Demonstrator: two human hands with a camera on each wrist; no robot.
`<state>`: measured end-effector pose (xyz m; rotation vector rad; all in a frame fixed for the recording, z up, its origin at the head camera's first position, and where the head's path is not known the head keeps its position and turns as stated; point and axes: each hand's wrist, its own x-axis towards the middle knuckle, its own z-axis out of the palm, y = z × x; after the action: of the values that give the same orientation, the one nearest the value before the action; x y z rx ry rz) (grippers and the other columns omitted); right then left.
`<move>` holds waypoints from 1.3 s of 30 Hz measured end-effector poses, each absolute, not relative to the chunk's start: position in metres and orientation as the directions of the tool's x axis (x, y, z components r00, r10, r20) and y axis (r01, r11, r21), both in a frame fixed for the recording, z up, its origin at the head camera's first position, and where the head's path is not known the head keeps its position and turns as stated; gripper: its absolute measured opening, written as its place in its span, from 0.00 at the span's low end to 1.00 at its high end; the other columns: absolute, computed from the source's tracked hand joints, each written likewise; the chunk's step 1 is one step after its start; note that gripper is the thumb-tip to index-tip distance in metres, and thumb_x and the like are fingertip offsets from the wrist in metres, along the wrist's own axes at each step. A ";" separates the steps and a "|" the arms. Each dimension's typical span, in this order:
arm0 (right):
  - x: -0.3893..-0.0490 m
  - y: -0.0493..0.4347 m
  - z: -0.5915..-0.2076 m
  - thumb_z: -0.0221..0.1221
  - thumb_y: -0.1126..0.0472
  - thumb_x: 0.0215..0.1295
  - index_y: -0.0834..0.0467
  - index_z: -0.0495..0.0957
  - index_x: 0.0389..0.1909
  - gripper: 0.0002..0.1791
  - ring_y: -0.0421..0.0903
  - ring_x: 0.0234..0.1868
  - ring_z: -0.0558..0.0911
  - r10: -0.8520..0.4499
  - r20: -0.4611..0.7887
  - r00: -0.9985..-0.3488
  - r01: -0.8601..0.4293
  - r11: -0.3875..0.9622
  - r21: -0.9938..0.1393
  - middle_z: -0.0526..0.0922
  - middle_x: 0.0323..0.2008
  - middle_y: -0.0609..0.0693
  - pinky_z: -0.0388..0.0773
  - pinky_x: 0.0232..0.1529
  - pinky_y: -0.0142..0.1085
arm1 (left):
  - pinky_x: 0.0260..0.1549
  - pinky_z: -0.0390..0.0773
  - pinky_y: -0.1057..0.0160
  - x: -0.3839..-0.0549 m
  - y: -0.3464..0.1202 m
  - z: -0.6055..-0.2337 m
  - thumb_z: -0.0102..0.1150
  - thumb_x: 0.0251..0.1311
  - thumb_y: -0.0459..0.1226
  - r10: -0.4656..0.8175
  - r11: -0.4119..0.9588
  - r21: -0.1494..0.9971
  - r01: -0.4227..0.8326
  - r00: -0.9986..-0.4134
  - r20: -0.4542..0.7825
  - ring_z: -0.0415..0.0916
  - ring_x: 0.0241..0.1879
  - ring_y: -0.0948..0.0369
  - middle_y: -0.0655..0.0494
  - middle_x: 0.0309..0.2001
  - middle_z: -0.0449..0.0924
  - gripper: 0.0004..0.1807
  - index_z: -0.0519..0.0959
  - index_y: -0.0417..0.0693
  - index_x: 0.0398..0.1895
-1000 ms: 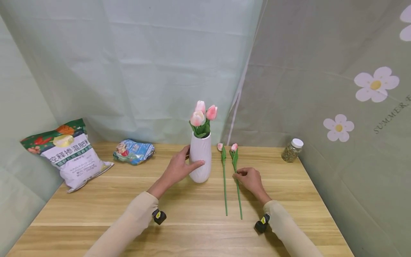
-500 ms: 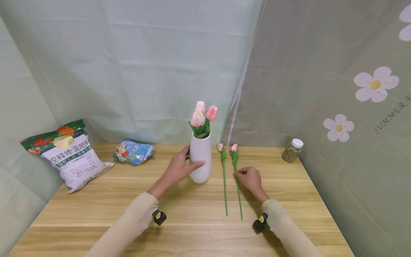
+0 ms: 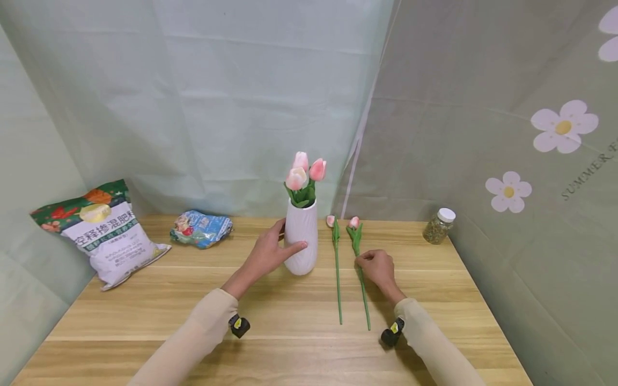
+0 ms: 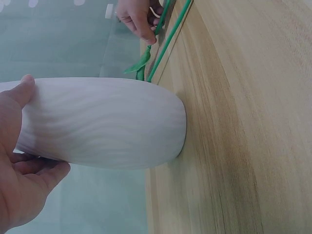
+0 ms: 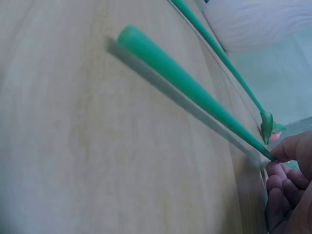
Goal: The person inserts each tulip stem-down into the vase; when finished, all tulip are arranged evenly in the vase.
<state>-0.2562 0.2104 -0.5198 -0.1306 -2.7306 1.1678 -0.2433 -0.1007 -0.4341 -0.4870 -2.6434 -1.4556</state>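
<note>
In the head view a ridged white vase [image 3: 304, 236] stands upright on the wooden table. Several pink-and-white tulips [image 3: 296, 178] rise from its mouth. My left hand [image 3: 267, 253] holds the vase from its left side, thumb across the front; the left wrist view shows thumb and fingers on either side of the vase [image 4: 107, 124]. My right hand [image 3: 378, 266] pinches the green stem of a single tulip [image 3: 355, 236] between thumb and finger. Its stem end [image 5: 146, 46] looks slightly raised above its shadow in the right wrist view. Another tulip [image 3: 336, 238] lies between that one and the vase.
A white-and-green bag [image 3: 113, 236] with printed characters leans at the far left. Beside it lies a crumpled blue packet [image 3: 201, 228]. A white-lidded jar [image 3: 439, 226] stands at the back right corner. Fabric hangs behind the table [image 3: 289, 354].
The tulip in my right hand has shifted a little to the right, its stem end swinging right. My left hand and the vase have stayed in place.
</note>
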 end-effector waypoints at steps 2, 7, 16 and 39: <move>-0.255 0.212 -0.519 0.67 0.60 0.58 0.59 0.90 0.29 0.06 0.40 0.23 0.79 0.152 0.115 -0.982 0.019 0.679 -0.734 0.89 0.27 0.50 0.76 0.24 0.33 | 0.64 0.77 0.48 -0.243 -0.101 -0.434 0.71 0.60 0.56 0.235 0.497 0.809 0.313 -0.946 0.223 0.74 0.65 0.48 0.41 0.66 0.75 0.47 0.64 0.39 0.74; -0.253 0.215 -0.514 0.67 0.60 0.59 0.60 0.90 0.31 0.07 0.39 0.21 0.80 0.160 0.103 -0.982 0.027 0.652 -0.758 0.88 0.25 0.50 0.75 0.22 0.32 | 0.64 0.77 0.48 -0.244 -0.101 -0.434 0.71 0.59 0.57 0.235 0.496 0.810 0.312 -0.947 0.220 0.74 0.66 0.47 0.41 0.67 0.74 0.48 0.64 0.39 0.74; -0.248 0.220 -0.498 0.65 0.58 0.61 0.58 0.90 0.32 0.08 0.44 0.28 0.81 0.187 0.105 -0.977 0.038 0.633 -0.773 0.88 0.28 0.50 0.78 0.30 0.34 | 0.65 0.77 0.48 -0.244 -0.101 -0.434 0.70 0.60 0.57 0.236 0.501 0.808 0.309 -0.947 0.217 0.74 0.66 0.48 0.41 0.67 0.74 0.48 0.64 0.40 0.74; -0.237 0.223 -0.449 0.66 0.55 0.69 0.60 0.88 0.45 0.13 0.42 0.28 0.85 0.164 0.175 -0.971 -0.082 0.461 -0.883 0.89 0.37 0.58 0.87 0.28 0.34 | 0.64 0.78 0.48 -0.246 -0.102 -0.437 0.71 0.60 0.57 0.235 0.502 0.807 0.312 -0.947 0.221 0.74 0.65 0.48 0.41 0.66 0.75 0.47 0.64 0.39 0.74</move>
<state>-0.2371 0.2226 -0.4486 -0.0708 -2.4760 1.5160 -0.2458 -0.1016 -0.4370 -0.4838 -2.6501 -1.4500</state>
